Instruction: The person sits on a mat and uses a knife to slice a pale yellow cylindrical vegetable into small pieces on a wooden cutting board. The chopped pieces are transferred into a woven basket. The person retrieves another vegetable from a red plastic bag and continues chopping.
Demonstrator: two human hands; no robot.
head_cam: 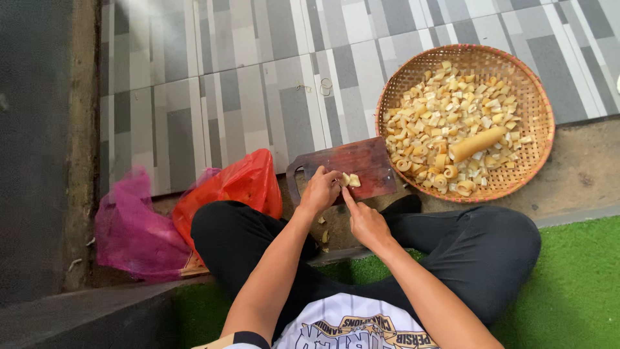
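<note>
1. A floor of grey and white rectangular tiles (258, 84) is seen across the upper part of the head view, with a bare concrete strip (581, 174) below it and green artificial turf (575, 291) at the lower right
2. A dark, worn wall or kerb edge (39, 148) is seen running down the left side
3. A reddish-brown wooden cutting board (368, 161) with a handle slot is laid on the floor at the seam between tiles and concrete, in front of the crossed legs in black trousers (491, 258)
4. A few pale yellow cut pieces (352, 180) are seen on the board's near edge, between the two hands
5. The left hand (320, 191) is curled closed at the board's edge just beside the pieces; what is gripped inside it cannot be told
6. The right hand (367, 223) is held with the index finger stretched out to the pieces, the other fingers folded in
7. A round woven bamboo tray (539, 129) is set to the right of the board, filled with many similar pale chunks (439, 116) and one longer uncut stalk (478, 143)
8. A red plastic bag (242, 184) and a pink plastic bag (132, 226) are seen lying to the left of the knee, side by side
9. Small scraps (323, 234) are scattered on the concrete below the board
</note>
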